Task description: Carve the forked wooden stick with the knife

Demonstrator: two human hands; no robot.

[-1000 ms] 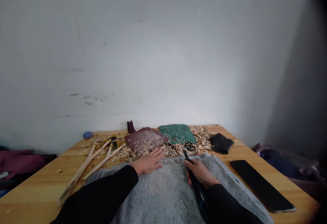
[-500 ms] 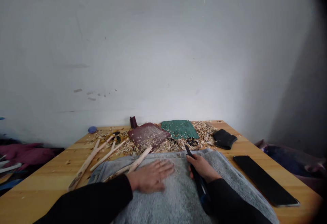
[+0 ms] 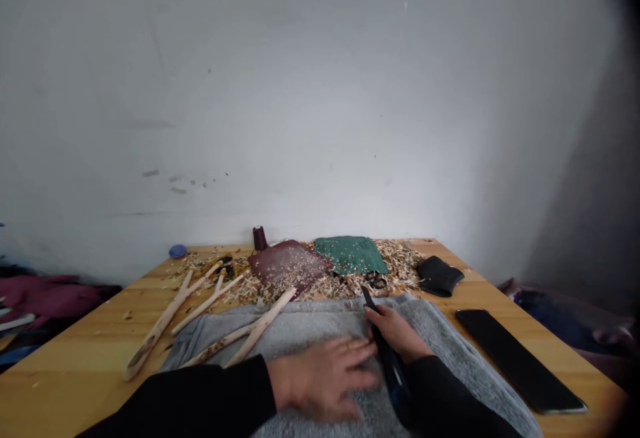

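the left hand (image 3: 320,379), open and blurred, has swept right across the grey towel (image 3: 430,331) to just beside the right hand (image 3: 395,335), which stays closed around a dark knife (image 3: 393,371). a pale forked stick (image 3: 261,320) lies on the towel's far left, with wood shavings (image 3: 400,266) beyond.

On the wooden desk (image 3: 70,378) lies a green cloth (image 3: 351,255), with many wood shavings (image 3: 400,266) around it. Just left of the cloth is a dark red leather square (image 3: 287,266), and farther left stand a spool of dark red thread (image 3: 259,239) and a small blue round thing (image 3: 177,251). Just in front of the cloth are small black scissors (image 3: 377,282). To the right lie a black pouch (image 3: 439,276) and a long flat black panel (image 3: 520,360).
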